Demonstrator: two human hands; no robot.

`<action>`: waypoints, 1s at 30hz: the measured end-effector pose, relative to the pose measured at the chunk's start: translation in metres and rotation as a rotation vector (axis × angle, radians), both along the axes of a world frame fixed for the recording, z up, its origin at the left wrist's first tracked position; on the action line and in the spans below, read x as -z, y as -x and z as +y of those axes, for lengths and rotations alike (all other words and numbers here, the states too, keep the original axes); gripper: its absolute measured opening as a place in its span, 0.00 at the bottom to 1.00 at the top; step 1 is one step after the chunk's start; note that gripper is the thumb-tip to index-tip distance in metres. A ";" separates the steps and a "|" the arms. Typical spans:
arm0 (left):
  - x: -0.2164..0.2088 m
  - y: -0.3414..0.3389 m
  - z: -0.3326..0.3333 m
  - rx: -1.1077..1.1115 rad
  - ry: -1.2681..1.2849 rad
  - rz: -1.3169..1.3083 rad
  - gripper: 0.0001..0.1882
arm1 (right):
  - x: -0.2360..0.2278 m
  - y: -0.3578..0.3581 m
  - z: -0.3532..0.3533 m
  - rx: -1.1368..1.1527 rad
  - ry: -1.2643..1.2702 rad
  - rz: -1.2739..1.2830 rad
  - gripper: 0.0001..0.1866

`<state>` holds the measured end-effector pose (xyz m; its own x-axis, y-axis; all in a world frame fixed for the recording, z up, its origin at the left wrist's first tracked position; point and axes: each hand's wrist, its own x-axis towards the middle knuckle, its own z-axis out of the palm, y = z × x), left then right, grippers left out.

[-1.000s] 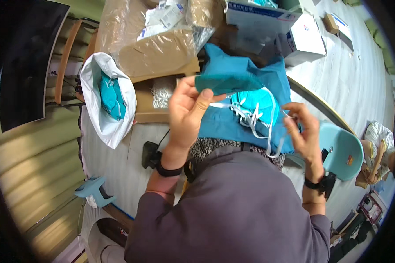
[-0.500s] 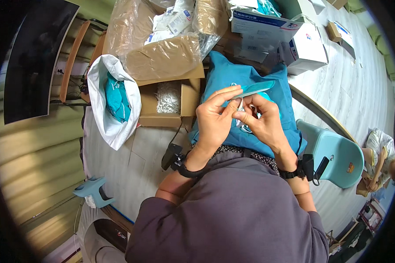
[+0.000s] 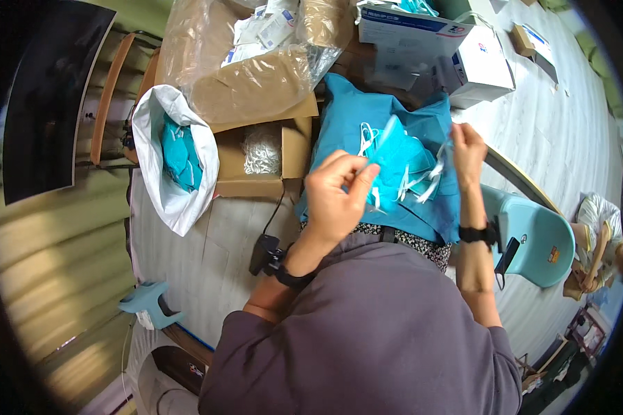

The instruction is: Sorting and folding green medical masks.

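Note:
My left hand [image 3: 339, 190] is closed in a pinch on the edge of a teal face mask [image 3: 383, 142], which stands up edge-on from its fingers. Off to the right, my right hand [image 3: 469, 155] is raised with its fingers pressed together; what is in them, perhaps a strap, is too blurred to make out. Between and below the hands lies a pile of teal face masks [image 3: 412, 162] with white straps. The pile rests on a blue cloth [image 3: 346, 104] spread over my lap.
At left stands a white bag [image 3: 180, 214] of teal masks beside a cardboard box [image 3: 249, 188] of white straps. Ahead are a plastic-lined carton [image 3: 249, 93] and white boxes [image 3: 488, 69]. A light-blue stool [image 3: 540, 242] is at right, with another person [image 3: 595, 235] beyond.
My hands have moved apart: the right has swung out to the right, and the left has come slightly lower. The mask between them has tipped upright, uncovering the pile below.

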<state>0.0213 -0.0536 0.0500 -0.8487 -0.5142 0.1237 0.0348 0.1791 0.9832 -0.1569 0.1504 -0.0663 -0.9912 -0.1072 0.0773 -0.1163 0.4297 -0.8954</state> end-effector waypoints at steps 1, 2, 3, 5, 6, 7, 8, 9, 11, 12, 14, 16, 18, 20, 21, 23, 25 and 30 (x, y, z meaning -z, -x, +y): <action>0.003 -0.002 -0.006 -0.025 -0.116 0.021 0.07 | -0.010 0.006 0.010 0.019 -0.054 -0.010 0.16; 0.007 0.001 -0.012 -0.056 -0.113 -0.024 0.06 | -0.025 0.004 0.007 -0.060 0.091 -0.070 0.16; 0.012 0.002 -0.018 -0.089 -0.112 -0.081 0.06 | -0.040 -0.005 0.001 -0.139 0.234 -0.143 0.16; 0.022 0.011 -0.021 -0.111 -0.215 -0.038 0.06 | -0.063 -0.025 -0.019 -0.255 0.364 -0.290 0.14; 0.022 0.015 -0.019 -0.131 -0.228 -0.002 0.07 | -0.070 -0.036 -0.032 -0.294 0.425 -0.365 0.13; 0.022 0.017 -0.017 -0.152 -0.246 0.031 0.08 | -0.076 -0.046 -0.043 -0.332 0.482 -0.444 0.13; 0.019 0.019 -0.015 -0.138 -0.226 0.037 0.10 | -0.075 -0.054 -0.051 -0.316 0.566 -0.531 0.13; 0.019 0.021 -0.012 -0.152 -0.189 0.056 0.10 | -0.070 -0.062 -0.059 -0.302 0.649 -0.618 0.13; 0.021 0.024 -0.004 -0.190 -0.110 0.091 0.10 | -0.059 -0.075 -0.079 -0.284 0.772 -0.662 0.14; 0.020 0.024 -0.002 -0.215 -0.009 0.110 0.10 | -0.062 -0.081 -0.086 -0.281 0.843 -0.733 0.14; 0.022 0.021 -0.003 -0.226 0.134 0.082 0.10 | -0.064 -0.089 -0.092 -0.351 0.958 -0.838 0.13; 0.018 0.017 -0.002 -0.227 0.181 0.041 0.10 | -0.065 -0.093 -0.093 -0.461 0.961 -0.949 0.13; 0.009 0.017 -0.001 -0.239 0.206 0.022 0.10 | -0.072 -0.101 -0.095 -0.499 0.932 -1.023 0.12; 0.020 0.012 -0.006 -0.260 0.262 -0.022 0.11 | -0.075 -0.103 -0.092 -0.546 0.814 -1.012 0.11; 0.023 0.012 -0.007 -0.278 0.363 0.010 0.11 | -0.076 -0.104 -0.088 -0.570 0.755 -1.004 0.10; 0.025 0.012 -0.007 -0.270 0.386 0.048 0.11 | -0.082 -0.103 -0.082 -0.419 0.596 -0.963 0.08; 0.032 0.009 -0.007 -0.257 0.367 0.012 0.11 | -0.075 -0.102 -0.073 -0.439 0.476 -0.758 0.08; 0.035 -0.007 -0.003 -0.108 0.265 -0.044 0.10 | -0.049 -0.081 -0.054 -0.429 0.168 -0.329 0.07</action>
